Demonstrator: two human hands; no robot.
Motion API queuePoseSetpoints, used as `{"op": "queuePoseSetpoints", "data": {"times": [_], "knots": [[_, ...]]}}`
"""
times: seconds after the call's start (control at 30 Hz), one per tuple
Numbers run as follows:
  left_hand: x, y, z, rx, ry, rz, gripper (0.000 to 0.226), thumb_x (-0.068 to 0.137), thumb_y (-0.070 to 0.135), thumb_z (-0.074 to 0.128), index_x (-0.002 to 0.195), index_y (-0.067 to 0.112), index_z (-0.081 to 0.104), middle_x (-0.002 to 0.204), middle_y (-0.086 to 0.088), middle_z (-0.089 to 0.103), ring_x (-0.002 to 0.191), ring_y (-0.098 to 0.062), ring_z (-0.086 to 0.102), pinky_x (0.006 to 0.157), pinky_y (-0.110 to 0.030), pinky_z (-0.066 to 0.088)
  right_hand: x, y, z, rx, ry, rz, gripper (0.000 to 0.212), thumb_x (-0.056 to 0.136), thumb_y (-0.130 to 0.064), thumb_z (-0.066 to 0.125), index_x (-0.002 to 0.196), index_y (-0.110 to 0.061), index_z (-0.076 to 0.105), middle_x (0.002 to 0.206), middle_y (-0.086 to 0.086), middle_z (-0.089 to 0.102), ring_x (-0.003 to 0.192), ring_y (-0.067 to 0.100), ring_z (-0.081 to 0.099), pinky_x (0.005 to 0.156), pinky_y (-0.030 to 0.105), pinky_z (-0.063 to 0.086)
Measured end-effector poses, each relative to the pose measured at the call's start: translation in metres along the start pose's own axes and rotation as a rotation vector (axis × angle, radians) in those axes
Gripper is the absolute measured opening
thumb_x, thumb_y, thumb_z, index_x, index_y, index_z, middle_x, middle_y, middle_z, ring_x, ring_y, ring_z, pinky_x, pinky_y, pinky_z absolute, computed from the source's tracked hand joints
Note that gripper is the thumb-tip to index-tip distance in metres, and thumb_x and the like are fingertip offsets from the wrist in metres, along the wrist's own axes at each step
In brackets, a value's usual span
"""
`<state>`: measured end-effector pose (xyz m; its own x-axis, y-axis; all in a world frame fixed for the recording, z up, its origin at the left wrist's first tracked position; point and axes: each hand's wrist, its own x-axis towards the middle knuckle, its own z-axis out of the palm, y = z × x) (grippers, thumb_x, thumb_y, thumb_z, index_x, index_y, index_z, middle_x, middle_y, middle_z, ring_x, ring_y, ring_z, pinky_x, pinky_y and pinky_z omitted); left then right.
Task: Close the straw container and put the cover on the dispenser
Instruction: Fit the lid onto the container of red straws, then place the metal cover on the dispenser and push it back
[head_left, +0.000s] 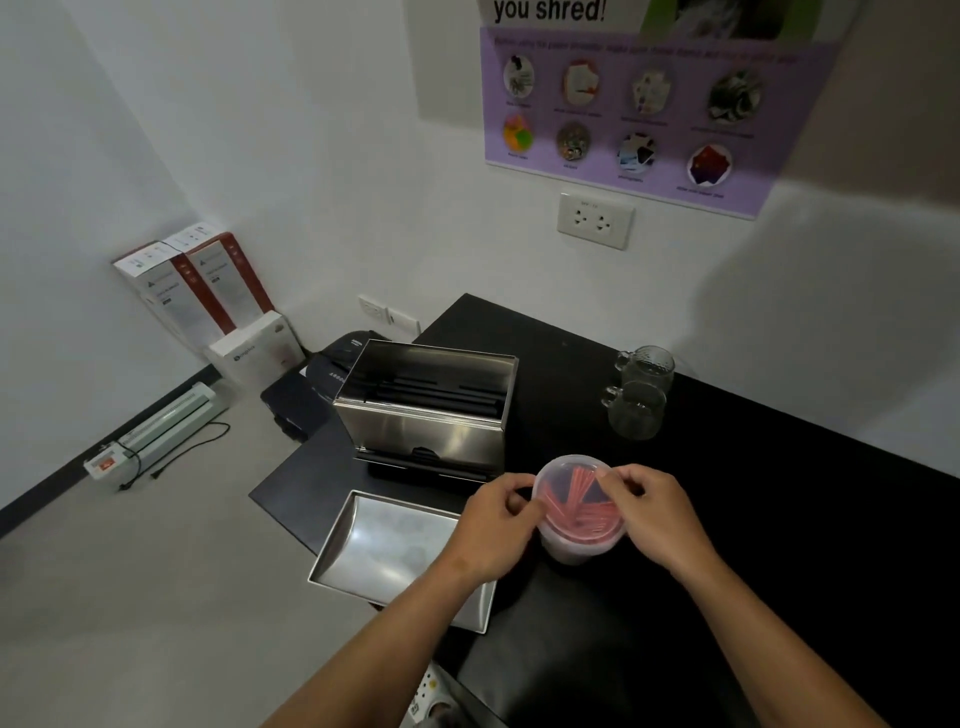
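Note:
A round clear plastic straw container full of red straws stands on the black table. A clear lid lies on its top. My left hand pinches the lid's left rim and my right hand pinches its right rim. Behind it to the left stands the steel straw dispenser, open at the top, with black straws inside. Its steel cover lies upside down on the table's left edge, just left of my left hand.
Two glass mugs stand at the back of the table. A black shredder sits on the floor beside the table, with boxes and a laminator along the wall. A wall socket is above.

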<state>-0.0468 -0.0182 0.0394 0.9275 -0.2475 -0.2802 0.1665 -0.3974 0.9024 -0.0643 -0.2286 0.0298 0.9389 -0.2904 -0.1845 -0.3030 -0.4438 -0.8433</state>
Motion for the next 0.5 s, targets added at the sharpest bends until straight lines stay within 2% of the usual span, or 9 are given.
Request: {"op": "queuePoseSetpoints", "data": {"times": [0.17,0.23,0.3,0.37,0.43,0.5], "knots": [[0.004,-0.006,0.017,-0.019,-0.002,-0.048,0.026,0.102,0.022,0.067,0.128,0.019,0.070,0.092,-0.015,0.076,0.082,-0.027,0.072,0.091,-0.045,0.060,0.005,0.021,0.000,-0.038,0.006,0.021,0.019,0.101,-0.039,0.064,0.085,-0.035,0.072,0.085,-0.007,0.077,0.082,0.004,0.074,0.073,0.025,0.057],[0.004,-0.008,0.020,-0.040,0.009,-0.056,0.025,0.101,0.021,0.068,0.126,0.018,0.071,0.086,-0.010,0.072,0.075,-0.018,0.068,0.090,-0.045,0.059,0.006,0.024,-0.001,-0.037,0.006,0.020,0.016,0.101,-0.041,0.064,0.088,-0.036,0.072,0.087,-0.008,0.077,0.084,0.004,0.074,0.075,0.025,0.058],[0.005,-0.011,0.021,-0.046,0.014,-0.060,0.026,0.101,0.023,0.068,0.126,0.018,0.071,0.087,-0.013,0.073,0.076,-0.013,0.066,0.089,-0.044,0.060,0.006,0.025,-0.003,-0.051,0.002,0.022,0.013,0.100,-0.042,0.065,0.092,-0.036,0.073,0.089,-0.009,0.077,0.087,0.005,0.074,0.076,0.026,0.058],[0.003,-0.013,0.019,-0.035,0.024,-0.064,0.030,0.101,0.025,0.069,0.131,0.017,0.068,0.098,-0.018,0.076,0.081,-0.017,0.070,0.091,-0.043,0.060,0.006,0.021,-0.005,-0.086,0.011,0.026,0.018,0.098,-0.044,0.066,0.102,-0.028,0.075,0.098,-0.008,0.074,0.095,0.011,0.073,0.078,0.026,0.057],[0.001,-0.017,0.012,-0.025,0.054,-0.069,0.034,0.102,0.024,0.068,0.134,0.015,0.066,0.104,-0.020,0.076,0.089,-0.027,0.073,0.095,-0.044,0.061,0.003,0.011,-0.008,-0.155,0.058,-0.002,0.031,0.097,-0.045,0.067,0.117,-0.022,0.073,0.114,-0.003,0.067,0.106,0.014,0.067,0.087,0.030,0.055],[-0.001,-0.022,-0.001,-0.010,0.089,-0.056,0.034,0.102,0.021,0.069,0.134,0.012,0.066,0.103,-0.021,0.075,0.086,-0.023,0.072,0.093,-0.042,0.061,-0.005,-0.005,-0.011,-0.147,0.113,-0.081,0.034,0.097,-0.041,0.069,0.123,-0.019,0.072,0.120,-0.004,0.062,0.111,0.012,0.061,0.091,0.026,0.050]]}}
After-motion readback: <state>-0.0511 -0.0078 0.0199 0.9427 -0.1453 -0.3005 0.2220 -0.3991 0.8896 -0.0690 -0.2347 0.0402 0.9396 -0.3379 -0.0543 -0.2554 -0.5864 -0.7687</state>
